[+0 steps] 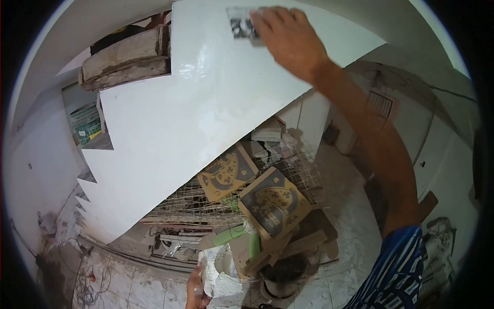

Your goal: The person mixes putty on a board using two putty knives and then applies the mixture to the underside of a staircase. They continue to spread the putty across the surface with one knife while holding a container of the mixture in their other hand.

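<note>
My right hand (pixel 288 38) reaches up to the white stair-side panel (pixel 200 118), its fingers closed on a flat putty spreader (pixel 241 26). The spreader is a thin greyish plate with dark patches, held against or very close to the upper part of the panel; exact contact cannot be told. Low in the view, my left hand (pixel 197 288) grips the side of a tub of white putty (pixel 220 273). Thick white paste coats the tub's rim and inside. The left fingers are partly hidden by the tub.
Wooden step boards (pixel 126 64) sit at the upper left along the panel's stepped edge. Below its slanting edge lie two pizza boxes (pixel 275 201), wire mesh (pixel 180 203) and scraps. A dark-filled bucket (pixel 280 288) stands right of the tub. Loose cable (pixel 95 288) lies on the tiled floor.
</note>
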The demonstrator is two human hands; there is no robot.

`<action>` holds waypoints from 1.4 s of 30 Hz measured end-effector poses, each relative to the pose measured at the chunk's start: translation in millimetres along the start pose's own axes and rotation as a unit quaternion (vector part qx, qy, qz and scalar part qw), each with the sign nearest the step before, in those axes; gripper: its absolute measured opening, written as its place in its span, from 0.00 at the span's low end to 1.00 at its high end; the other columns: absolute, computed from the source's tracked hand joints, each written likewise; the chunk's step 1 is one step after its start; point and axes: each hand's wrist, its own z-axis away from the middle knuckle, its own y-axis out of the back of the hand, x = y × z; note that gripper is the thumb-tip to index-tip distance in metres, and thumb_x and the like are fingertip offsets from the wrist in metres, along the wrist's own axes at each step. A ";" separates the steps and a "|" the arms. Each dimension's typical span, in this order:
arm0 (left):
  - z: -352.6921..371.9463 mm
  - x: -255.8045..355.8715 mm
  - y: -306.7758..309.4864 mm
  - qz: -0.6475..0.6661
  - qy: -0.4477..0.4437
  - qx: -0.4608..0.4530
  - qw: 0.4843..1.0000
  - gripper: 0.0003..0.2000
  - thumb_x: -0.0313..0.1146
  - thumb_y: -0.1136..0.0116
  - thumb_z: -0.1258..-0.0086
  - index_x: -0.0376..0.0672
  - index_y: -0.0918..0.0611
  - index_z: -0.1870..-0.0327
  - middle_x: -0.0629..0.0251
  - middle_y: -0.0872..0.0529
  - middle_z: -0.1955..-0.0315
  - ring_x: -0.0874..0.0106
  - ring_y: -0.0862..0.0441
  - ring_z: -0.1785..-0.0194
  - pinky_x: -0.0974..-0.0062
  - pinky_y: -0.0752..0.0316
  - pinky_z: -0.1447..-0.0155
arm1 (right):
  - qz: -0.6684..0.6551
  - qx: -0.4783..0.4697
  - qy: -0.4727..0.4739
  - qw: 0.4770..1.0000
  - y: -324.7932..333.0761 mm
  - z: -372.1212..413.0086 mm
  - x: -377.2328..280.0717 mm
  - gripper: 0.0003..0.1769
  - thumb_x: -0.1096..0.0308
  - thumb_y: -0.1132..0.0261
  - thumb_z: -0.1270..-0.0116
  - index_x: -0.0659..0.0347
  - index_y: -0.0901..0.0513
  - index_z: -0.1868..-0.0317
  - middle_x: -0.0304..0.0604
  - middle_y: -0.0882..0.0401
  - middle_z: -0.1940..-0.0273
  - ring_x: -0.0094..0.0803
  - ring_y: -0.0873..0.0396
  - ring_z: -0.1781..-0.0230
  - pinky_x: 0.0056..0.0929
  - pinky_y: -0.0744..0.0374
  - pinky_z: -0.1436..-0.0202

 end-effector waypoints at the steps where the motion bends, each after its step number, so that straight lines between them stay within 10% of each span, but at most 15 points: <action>1: 0.6 -0.8 -0.7 0.000 -0.002 0.001 1.000 0.27 0.45 0.52 0.21 0.35 0.30 0.30 0.52 0.16 0.44 0.58 0.11 0.49 0.58 0.13 0.47 | -0.014 -0.029 0.004 0.999 1.4 -11.9 7.7 0.24 0.69 0.41 0.32 0.66 0.24 0.36 0.48 0.22 0.41 0.41 0.26 0.38 0.44 0.30 0.35; 3: 0.0 -4.3 2.3 -0.012 -0.011 0.002 1.000 0.27 0.45 0.52 0.22 0.35 0.30 0.30 0.53 0.15 0.44 0.59 0.11 0.50 0.58 0.12 0.47 | -0.040 -0.090 0.014 0.995 6.6 -31.6 17.2 0.23 0.71 0.47 0.26 0.74 0.27 0.35 0.59 0.25 0.37 0.49 0.28 0.35 0.48 0.32 0.29; 12: -10.6 -8.3 9.7 -0.030 -0.035 -0.010 0.999 0.27 0.45 0.53 0.21 0.35 0.32 0.29 0.52 0.17 0.42 0.58 0.13 0.46 0.58 0.14 0.44 | 0.058 -0.069 0.036 0.995 -20.4 -5.0 -0.5 0.32 0.73 0.39 0.33 0.62 0.30 0.28 0.46 0.26 0.34 0.41 0.29 0.35 0.44 0.31 0.33; 25: -14.4 -8.9 -3.1 -0.049 -0.019 -0.044 0.998 0.26 0.44 0.53 0.21 0.35 0.30 0.29 0.52 0.17 0.41 0.59 0.13 0.45 0.60 0.14 0.43 | -0.174 -0.106 0.130 0.970 61.9 112.9 -60.1 0.26 0.69 0.36 0.35 0.65 0.20 0.36 0.47 0.23 0.39 0.42 0.26 0.38 0.45 0.30 0.35; 30: -14.6 -17.8 -4.6 -0.050 -0.032 -0.037 0.998 0.26 0.44 0.53 0.21 0.36 0.31 0.29 0.51 0.17 0.41 0.58 0.14 0.44 0.59 0.14 0.42 | -0.018 0.120 0.084 0.989 9.1 34.1 5.1 0.22 0.69 0.36 0.37 0.65 0.18 0.42 0.45 0.21 0.44 0.38 0.24 0.42 0.42 0.28 0.41; 39: -9.7 -20.6 0.2 -0.042 -0.028 -0.015 0.999 0.28 0.46 0.51 0.22 0.34 0.31 0.29 0.51 0.17 0.42 0.58 0.12 0.47 0.59 0.12 0.47 | -0.002 -0.129 0.004 0.992 3.5 -17.7 5.7 0.19 0.73 0.44 0.28 0.75 0.24 0.40 0.58 0.23 0.45 0.44 0.25 0.46 0.41 0.27 0.41; 42: -11.6 -20.3 1.0 -0.047 -0.027 -0.018 0.998 0.29 0.46 0.50 0.22 0.32 0.32 0.29 0.50 0.17 0.41 0.58 0.12 0.46 0.60 0.12 0.46 | 0.069 -0.010 0.026 0.997 -24.5 17.5 -14.0 0.18 0.68 0.35 0.38 0.64 0.17 0.47 0.42 0.22 0.49 0.36 0.24 0.47 0.40 0.27 0.47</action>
